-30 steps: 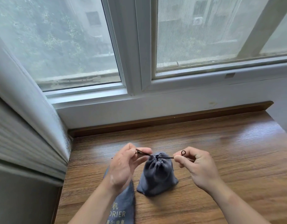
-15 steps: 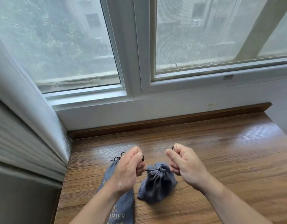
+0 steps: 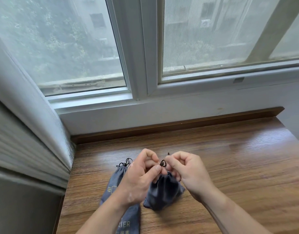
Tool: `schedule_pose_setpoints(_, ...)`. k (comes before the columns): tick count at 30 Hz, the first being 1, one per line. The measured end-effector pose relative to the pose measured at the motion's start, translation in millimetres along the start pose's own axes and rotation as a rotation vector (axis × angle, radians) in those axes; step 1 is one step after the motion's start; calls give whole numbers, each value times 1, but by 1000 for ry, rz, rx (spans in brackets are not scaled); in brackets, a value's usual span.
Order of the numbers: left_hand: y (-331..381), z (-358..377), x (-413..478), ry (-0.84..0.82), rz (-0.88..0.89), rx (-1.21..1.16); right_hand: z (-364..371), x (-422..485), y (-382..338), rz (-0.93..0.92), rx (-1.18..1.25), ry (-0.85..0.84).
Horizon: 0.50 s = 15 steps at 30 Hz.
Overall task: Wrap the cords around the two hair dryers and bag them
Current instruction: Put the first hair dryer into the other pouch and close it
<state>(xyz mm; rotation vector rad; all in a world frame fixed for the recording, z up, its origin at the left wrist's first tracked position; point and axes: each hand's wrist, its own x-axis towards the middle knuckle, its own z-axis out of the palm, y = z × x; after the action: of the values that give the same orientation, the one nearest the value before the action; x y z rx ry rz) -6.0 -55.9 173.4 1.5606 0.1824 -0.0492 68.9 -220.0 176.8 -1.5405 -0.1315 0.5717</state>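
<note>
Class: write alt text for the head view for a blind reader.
Left hand and right hand pinch the black drawstring of a cinched grey pouch on a wooden table by a window. A second pouch lies beside it.

**Wood grain, matt cloth, black cord**

The bench (image 3: 229, 166) is brown wood grain, smooth, with a soft gloss that catches the window light. The trim strip (image 3: 179, 127) along its back edge has the same wood look but is duller. Both pouches are matt grey-blue cloth. The gathered pouch (image 3: 164, 191) puckers into fine folds at its neck, and the flat pouch (image 3: 128, 217) carries pale printed lettering. The drawstring (image 3: 162, 163) is thin matt black cord. The window frame (image 3: 138, 65) is smooth, white and faintly shiny; plastic or painted metal, I cannot tell. The screen (image 3: 212, 39) is fine grey mesh.
</note>
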Motion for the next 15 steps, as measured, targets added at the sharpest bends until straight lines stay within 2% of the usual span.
schedule_pose_setpoints(5, -4, 0, 1, -13, 41, 131, 0, -13, 4, -59, 27, -133)
schedule_pose_setpoints(8, -3, 2, 2, -10, 56, 140, 8, -16, 4, -180, -141, -62)
schedule_pose_setpoints(11, -1, 0, 2, -29, 49, 106, 9, -18, 9, -212, -148, -6)
schedule_pose_setpoints(15, -8, -4, 4, 3, -1, 216, 8, -19, 12, -245, -70, 88)
